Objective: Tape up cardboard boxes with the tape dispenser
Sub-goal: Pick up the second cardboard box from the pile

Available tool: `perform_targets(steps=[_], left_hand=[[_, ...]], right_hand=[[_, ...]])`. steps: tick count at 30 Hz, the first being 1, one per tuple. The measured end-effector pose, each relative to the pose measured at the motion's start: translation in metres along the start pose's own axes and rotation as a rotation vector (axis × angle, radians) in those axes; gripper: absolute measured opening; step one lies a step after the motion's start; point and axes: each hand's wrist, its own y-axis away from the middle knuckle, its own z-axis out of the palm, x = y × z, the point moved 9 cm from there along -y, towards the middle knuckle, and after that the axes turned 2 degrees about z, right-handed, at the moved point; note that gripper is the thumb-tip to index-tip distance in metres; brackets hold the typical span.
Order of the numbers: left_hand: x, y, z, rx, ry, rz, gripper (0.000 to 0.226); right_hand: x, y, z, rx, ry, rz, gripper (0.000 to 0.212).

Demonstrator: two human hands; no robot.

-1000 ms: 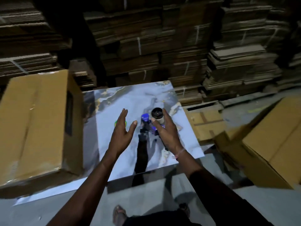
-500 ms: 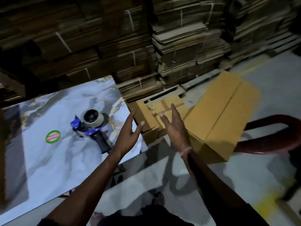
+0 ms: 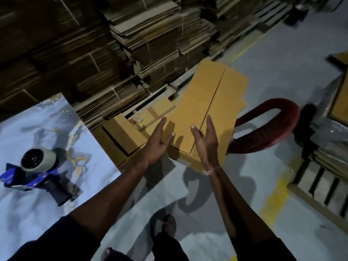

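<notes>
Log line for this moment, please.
hands: left open, right open, both reaching to box | dispenser: idle on table | box seam: untaped

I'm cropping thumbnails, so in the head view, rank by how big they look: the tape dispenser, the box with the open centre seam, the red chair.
1. Box with the open centre seam
2. Red chair, partly hidden behind the box
3. Tape dispenser, nearer the camera, so its rank against the chair is unsure

A dark red plastic chair (image 3: 267,129) stands on the grey floor (image 3: 263,76), which carries a yellow painted mark (image 3: 273,202). A marble-patterned worktop (image 3: 33,213) fills the lower left. A wooden pallet (image 3: 320,185) lies at the right.
</notes>
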Motion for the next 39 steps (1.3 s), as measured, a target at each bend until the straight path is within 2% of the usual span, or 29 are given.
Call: perform_targets(steps=[8,13,15,19,21,24,27,30,32,35,39], left_hand=[[-0.019,-0.081,0.036,-0.057,-0.113,-0.093,0.082],[-0.037,-0.106,0.037,-0.089,-0.12,-0.205,0.1],[-0.04,-0.103,0.038,-0.135,-0.082,-0.247,0.097],[-0.041,-0.091,0.034,-0.185,-0.058,-0.211,0.086],[-0.04,-0.084,0.028,-0.161,-0.035,-0.189,0.083],[-0.044,-0.069,0.011,-0.153,-0.015,-0.178,0.081],[-0.043,-0.055,-0.014,-0.138,0.013,-0.162,0.085],[-0.039,-0.04,-0.041,-0.138,0.05,-0.141,0.09],[-0.034,-0.027,-0.061,-0.116,0.065,-0.119,0.084],[-0.025,-0.005,-0.096,-0.07,0.065,-0.075,0.073],[-0.015,0.032,-0.157,0.023,0.099,-0.044,0.071]], right_hand=[[0.077,-0.057,-0.079,0.193,0.138,0.009,0.089],[0.153,-0.084,-0.082,0.114,0.153,0.064,0.103],[0.15,-0.081,-0.075,0.098,0.097,0.042,0.108],[0.151,-0.075,-0.065,0.097,0.034,0.054,0.111],[0.132,-0.065,-0.065,0.113,0.037,0.042,0.114],[0.096,-0.046,-0.057,0.064,0.033,0.012,0.102],[0.056,-0.021,-0.045,0.023,-0.002,0.017,0.107],[0.021,0.002,-0.029,-0.043,-0.07,0.015,0.08],[-0.004,0.014,-0.02,-0.067,-0.063,-0.021,0.071],[-0.045,0.029,-0.005,-0.091,-0.05,-0.065,0.068],[-0.088,0.052,0.027,-0.142,0.008,-0.101,0.071]])
